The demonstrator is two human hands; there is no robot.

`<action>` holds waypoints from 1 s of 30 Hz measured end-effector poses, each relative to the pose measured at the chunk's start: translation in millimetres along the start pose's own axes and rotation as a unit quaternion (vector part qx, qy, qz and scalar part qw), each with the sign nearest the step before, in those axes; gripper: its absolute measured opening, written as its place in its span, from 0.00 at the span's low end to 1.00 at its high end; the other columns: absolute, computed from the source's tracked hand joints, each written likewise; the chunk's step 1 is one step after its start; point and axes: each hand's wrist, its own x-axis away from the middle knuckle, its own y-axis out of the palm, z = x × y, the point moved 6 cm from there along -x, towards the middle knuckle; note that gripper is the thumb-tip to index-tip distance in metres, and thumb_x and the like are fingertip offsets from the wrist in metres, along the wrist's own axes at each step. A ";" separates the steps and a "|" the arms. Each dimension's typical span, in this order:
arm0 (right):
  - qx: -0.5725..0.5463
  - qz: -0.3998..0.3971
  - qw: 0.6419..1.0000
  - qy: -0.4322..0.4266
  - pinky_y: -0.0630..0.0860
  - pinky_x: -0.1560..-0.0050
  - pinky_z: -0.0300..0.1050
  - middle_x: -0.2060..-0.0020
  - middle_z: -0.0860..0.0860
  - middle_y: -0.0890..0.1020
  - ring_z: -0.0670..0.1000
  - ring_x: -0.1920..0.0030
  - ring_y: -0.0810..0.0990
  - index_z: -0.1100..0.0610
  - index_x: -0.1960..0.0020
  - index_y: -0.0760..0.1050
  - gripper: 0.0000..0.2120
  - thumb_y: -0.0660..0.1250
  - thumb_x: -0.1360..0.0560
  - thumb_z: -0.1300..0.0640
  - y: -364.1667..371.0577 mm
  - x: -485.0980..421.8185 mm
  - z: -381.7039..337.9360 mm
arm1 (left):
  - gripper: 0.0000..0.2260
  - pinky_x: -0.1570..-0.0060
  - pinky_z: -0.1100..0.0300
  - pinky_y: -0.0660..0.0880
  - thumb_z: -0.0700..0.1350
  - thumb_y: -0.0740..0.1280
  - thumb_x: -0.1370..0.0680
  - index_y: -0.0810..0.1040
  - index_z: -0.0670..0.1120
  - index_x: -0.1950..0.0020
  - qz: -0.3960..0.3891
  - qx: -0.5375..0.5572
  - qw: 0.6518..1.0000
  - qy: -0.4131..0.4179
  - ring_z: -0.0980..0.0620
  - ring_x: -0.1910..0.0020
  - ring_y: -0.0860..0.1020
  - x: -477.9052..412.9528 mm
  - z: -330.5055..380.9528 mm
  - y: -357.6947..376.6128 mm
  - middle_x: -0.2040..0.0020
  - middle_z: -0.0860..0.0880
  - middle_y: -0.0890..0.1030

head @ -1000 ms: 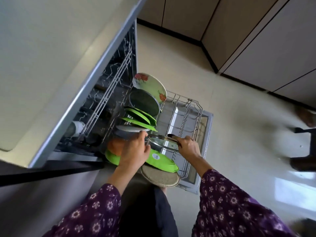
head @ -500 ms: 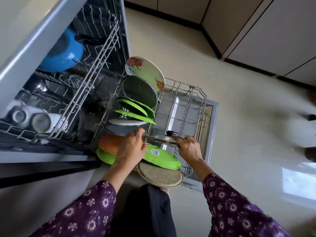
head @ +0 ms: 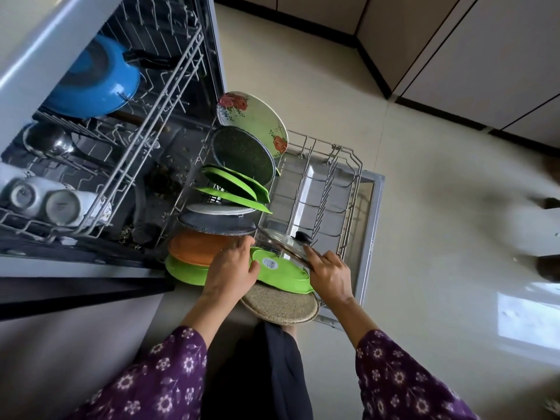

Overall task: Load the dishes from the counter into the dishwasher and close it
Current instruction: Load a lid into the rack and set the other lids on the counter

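Right hand grips glass lid above lower rack, beige floor beyond.

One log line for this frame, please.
stage: loading lower rack | right hand: grips glass lid | left hand: touches green dish | dishwasher: open

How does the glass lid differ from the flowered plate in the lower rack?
The glass lid is clear with a black knob; the flowered plate is opaque pale green. The right hand holds the lid; the plate stands untouched at the far end. Both are round.
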 end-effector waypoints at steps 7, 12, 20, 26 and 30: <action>-0.007 -0.016 0.999 -0.040 0.76 0.73 0.42 0.59 0.46 0.85 0.49 0.67 0.76 0.54 0.44 0.79 0.20 0.69 0.35 0.66 13.6 20.2 5.7 | 0.13 0.61 0.61 0.69 0.45 0.67 0.24 0.72 0.44 0.42 0.002 0.008 1.000 0.008 0.49 0.59 0.79 -2.8 2.0 5.7 0.54 0.47 0.79; -0.026 -0.016 0.998 -0.058 0.76 0.69 0.41 0.54 0.49 0.85 0.49 0.65 0.79 0.54 0.41 0.73 0.20 0.58 0.31 0.68 15.6 32.8 1.9 | 0.12 0.61 0.60 0.73 0.45 0.66 0.24 0.71 0.44 0.42 -0.007 0.010 1.000 0.008 0.49 0.58 0.78 2.0 5.3 13.3 0.54 0.46 0.78; -0.025 -0.039 0.995 -0.084 0.77 0.65 0.42 0.52 0.51 0.84 0.49 0.63 0.80 0.55 0.38 0.71 0.23 0.62 0.31 0.70 21.3 40.8 5.9 | 0.13 0.60 0.61 0.73 0.45 0.67 0.25 0.72 0.44 0.42 -0.010 0.019 1.000 0.012 0.50 0.54 0.78 5.3 5.4 23.4 0.51 0.47 0.78; -0.029 -0.098 0.994 -0.047 0.78 0.71 0.45 0.51 0.55 0.84 0.53 0.58 0.83 0.55 0.40 0.73 0.24 0.63 0.35 0.68 14.3 26.8 15.5 | 0.14 0.59 0.60 0.73 0.45 0.66 0.24 0.71 0.44 0.40 -0.021 0.019 1.000 0.010 0.49 0.54 0.77 3.0 12.9 28.6 0.51 0.47 0.79; -0.049 -0.107 0.992 -0.055 0.78 0.70 0.42 0.51 0.52 0.84 0.51 0.57 0.84 0.54 0.42 0.79 0.24 0.58 0.34 0.67 12.0 28.3 14.3 | 0.14 0.59 0.61 0.73 0.45 0.67 0.24 0.71 0.44 0.40 -0.014 0.025 0.999 0.015 0.50 0.55 0.77 6.6 16.4 23.6 0.51 0.47 0.79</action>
